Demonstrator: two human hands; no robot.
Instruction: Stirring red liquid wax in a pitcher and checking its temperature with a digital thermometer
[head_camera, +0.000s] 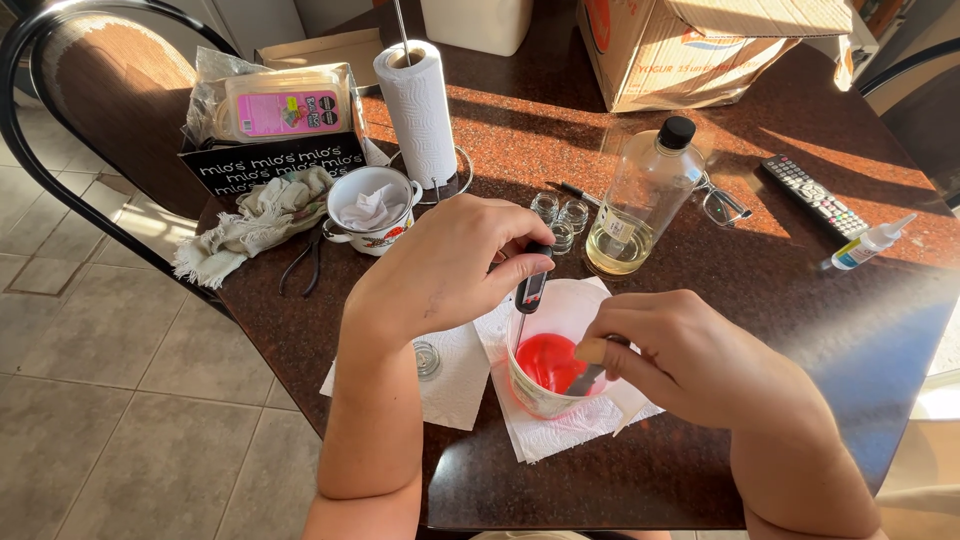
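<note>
A white cup (540, 395) holding red liquid (550, 362) stands on paper towels (460, 375) near the table's front edge. My left hand (440, 265) pinches a black probe thermometer (531, 288), its thin metal stem dipping down into the cup. My right hand (680, 355) grips a stirring stick with a pale handle (590, 352), whose dark end rests in the red liquid.
On the dark table (800, 330): a clear bottle with a black cap (640, 200), small glass jars (560, 215), an enamel mug (372, 210), paper towel roll (420, 110), cloth (255, 220), pliers (305, 262), glasses (722, 203), remote (815, 195), dropper bottle (868, 243), cardboard box (700, 45). Chair (90, 90) at left.
</note>
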